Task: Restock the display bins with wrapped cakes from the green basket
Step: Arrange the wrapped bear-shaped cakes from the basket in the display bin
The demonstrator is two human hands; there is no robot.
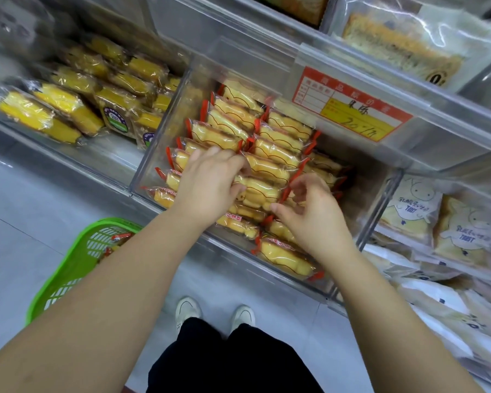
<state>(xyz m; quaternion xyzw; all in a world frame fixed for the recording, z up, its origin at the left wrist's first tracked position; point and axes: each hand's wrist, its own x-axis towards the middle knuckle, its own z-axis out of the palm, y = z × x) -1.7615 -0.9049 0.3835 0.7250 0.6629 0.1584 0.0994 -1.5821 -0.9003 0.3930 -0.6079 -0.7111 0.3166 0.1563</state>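
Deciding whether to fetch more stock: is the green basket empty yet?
Not empty: the green basket still shows a few wrapped cakes; an arm hides the rest.

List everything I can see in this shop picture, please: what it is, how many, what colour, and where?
wrapped cakes: many, pale yellow with red wrapper ends, rowed in the middle clear bin
middle clear bin: one, transparent, centre of the shelf
yellow cakes: many, bright yellow in clear wrap, left bin
toast packs: several, white and tan, right bin
bread pack: one, tan in clear wrap, upper shelf right
price tag: one, red and yellow, on the upper shelf's edge
green basket: one, green, on the floor at left, a few cakes inside
shoes: two, white, on the floor below
left hand: over the cakes, fingers curled among them
right hand: beside it, fingers curled at the wrapper ends
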